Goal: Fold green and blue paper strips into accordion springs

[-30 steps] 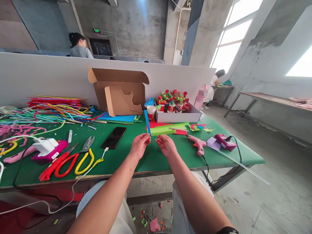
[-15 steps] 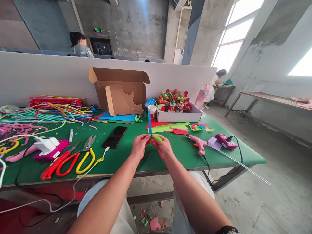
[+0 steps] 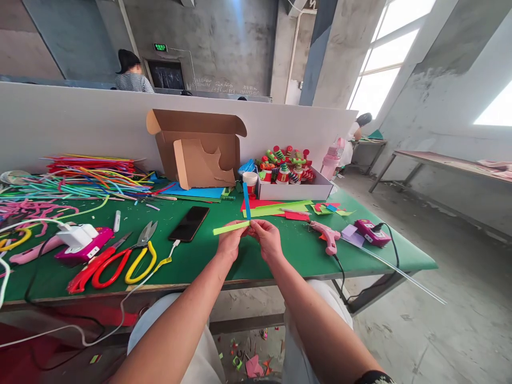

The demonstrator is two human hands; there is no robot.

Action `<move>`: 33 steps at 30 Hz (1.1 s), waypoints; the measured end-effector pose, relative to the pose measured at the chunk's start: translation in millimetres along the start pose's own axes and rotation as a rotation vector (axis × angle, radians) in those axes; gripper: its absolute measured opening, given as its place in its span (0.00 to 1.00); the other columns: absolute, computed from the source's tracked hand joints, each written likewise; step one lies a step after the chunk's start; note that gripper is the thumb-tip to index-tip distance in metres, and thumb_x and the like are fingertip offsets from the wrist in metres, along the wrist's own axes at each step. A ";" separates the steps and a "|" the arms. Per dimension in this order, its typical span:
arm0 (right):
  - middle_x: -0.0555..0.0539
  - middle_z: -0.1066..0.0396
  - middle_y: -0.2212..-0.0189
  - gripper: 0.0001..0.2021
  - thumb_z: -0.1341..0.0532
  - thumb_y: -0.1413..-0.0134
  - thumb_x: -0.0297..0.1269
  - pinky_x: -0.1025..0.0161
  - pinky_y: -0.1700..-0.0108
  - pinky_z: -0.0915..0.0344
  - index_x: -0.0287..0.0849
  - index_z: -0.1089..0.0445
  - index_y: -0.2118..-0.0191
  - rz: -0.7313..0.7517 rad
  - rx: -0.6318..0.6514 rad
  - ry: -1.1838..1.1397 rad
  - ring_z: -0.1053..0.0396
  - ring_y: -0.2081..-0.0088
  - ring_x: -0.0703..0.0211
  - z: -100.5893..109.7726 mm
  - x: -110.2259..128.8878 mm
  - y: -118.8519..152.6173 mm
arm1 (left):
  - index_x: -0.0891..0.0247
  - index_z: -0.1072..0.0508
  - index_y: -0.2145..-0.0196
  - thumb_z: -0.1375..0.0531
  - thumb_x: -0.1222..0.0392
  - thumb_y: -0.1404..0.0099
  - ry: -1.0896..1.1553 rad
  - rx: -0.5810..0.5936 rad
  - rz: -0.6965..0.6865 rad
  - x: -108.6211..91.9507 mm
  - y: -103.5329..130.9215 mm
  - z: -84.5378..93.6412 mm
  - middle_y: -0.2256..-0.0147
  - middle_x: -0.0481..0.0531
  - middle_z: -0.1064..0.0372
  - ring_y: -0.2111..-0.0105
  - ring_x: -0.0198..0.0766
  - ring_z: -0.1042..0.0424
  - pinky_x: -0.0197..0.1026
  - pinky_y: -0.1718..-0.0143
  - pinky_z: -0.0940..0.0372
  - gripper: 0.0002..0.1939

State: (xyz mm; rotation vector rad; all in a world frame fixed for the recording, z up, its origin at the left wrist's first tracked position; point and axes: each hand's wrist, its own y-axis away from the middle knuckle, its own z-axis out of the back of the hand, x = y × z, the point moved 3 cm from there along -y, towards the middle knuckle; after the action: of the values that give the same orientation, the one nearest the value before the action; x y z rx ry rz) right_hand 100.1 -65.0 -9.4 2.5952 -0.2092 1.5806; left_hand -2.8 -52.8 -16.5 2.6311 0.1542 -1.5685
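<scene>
Both hands meet over the near middle of the table, fingers pinched together. A blue paper strip stands upright from the pinch point. A light green paper strip runs left from the same point, lying across my left hand. My right hand grips the spot where the two strips cross, thumb and forefinger closed. The fingers cover the join itself. Beyond the hands lie green paper strips and a red paper piece.
A pink glue gun lies to the right by a purple power socket. On the left are a phone, scissors and red-handled pliers. Behind stand a cardboard box, paper cups and a white box of paper figures.
The green strip has been folded over from the right side to the left. The blue strip still points up, and both hands stay about where they were.
</scene>
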 end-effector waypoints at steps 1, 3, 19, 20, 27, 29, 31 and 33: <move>0.52 0.30 0.81 0.14 0.27 0.68 0.43 0.62 0.67 0.32 0.40 0.26 0.75 0.011 -0.008 0.007 0.34 0.77 0.65 0.2 0.1 -0.2 | 0.64 0.26 0.78 0.27 0.53 0.65 -0.005 0.002 -0.001 -0.1 0.5 -0.4 0.77 0.50 0.27 0.74 0.37 0.30 0.41 0.67 0.36 0.18; 0.52 0.30 0.81 0.13 0.28 0.68 0.43 0.62 0.67 0.32 0.41 0.25 0.75 0.026 -0.012 0.021 0.34 0.77 0.64 1.0 0.3 -1.1 | 0.64 0.25 0.77 0.27 0.52 0.64 -0.023 0.018 -0.003 -0.4 1.1 -1.0 0.77 0.50 0.27 0.75 0.37 0.30 0.41 0.68 0.36 0.18; 0.53 0.29 0.80 0.14 0.26 0.72 0.41 0.64 0.68 0.32 0.41 0.27 0.76 0.024 0.000 -0.049 0.34 0.78 0.66 1.1 6.6 -2.2 | 0.66 0.22 0.75 0.28 0.54 0.61 -0.015 0.164 0.020 -9.3 2.1 -4.7 0.76 0.52 0.26 0.73 0.38 0.30 0.42 0.65 0.36 0.16; 0.53 0.29 0.80 0.15 0.26 0.72 0.41 0.64 0.68 0.32 0.41 0.27 0.76 0.028 -0.009 -0.065 0.33 0.78 0.66 1.0 5.5 -2.4 | 0.66 0.22 0.74 0.29 0.55 0.61 -0.008 0.194 0.025 -9.7 3.5 -6.5 0.75 0.53 0.26 0.73 0.38 0.30 0.41 0.65 0.37 0.16; 0.52 0.28 0.79 0.13 0.27 0.68 0.41 0.62 0.65 0.31 0.41 0.28 0.76 0.017 0.062 -0.005 0.30 0.75 0.63 -2.6 1.7 0.7 | 0.65 0.26 0.79 0.27 0.51 0.63 -0.011 0.093 -0.011 -11.1 0.8 -1.9 0.78 0.49 0.30 0.75 0.34 0.33 0.40 0.66 0.38 0.18; 0.52 0.28 0.79 0.13 0.27 0.69 0.41 0.63 0.64 0.31 0.40 0.27 0.76 0.006 0.081 0.037 0.31 0.75 0.64 -1.2 5.4 0.4 | 0.65 0.26 0.80 0.27 0.51 0.63 -0.085 0.090 -0.040 -13.0 -1.6 1.2 0.79 0.47 0.32 0.76 0.33 0.35 0.38 0.69 0.40 0.18; 0.53 0.28 0.79 0.13 0.27 0.71 0.41 0.64 0.64 0.32 0.40 0.27 0.77 -0.004 0.096 0.069 0.32 0.76 0.65 1.2 9.9 -0.9 | 0.65 0.27 0.81 0.28 0.51 0.62 -0.176 0.094 -0.083 -15.6 -2.9 3.1 0.81 0.46 0.34 0.77 0.32 0.38 0.37 0.71 0.43 0.17; 0.53 0.29 0.80 0.13 0.26 0.71 0.41 0.63 0.65 0.32 0.41 0.28 0.79 -0.012 0.111 0.089 0.32 0.76 0.65 3.5 13.4 -2.5 | 0.64 0.27 0.82 0.28 0.51 0.61 -0.241 0.099 -0.110 -17.1 -3.0 3.1 0.82 0.46 0.34 0.78 0.32 0.39 0.37 0.72 0.44 0.16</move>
State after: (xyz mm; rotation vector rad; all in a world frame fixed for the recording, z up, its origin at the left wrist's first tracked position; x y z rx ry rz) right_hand 109.6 -64.0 0.9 2.5930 -0.1005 1.7471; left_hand -13.9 -51.0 -3.0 2.5152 0.2150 -1.9612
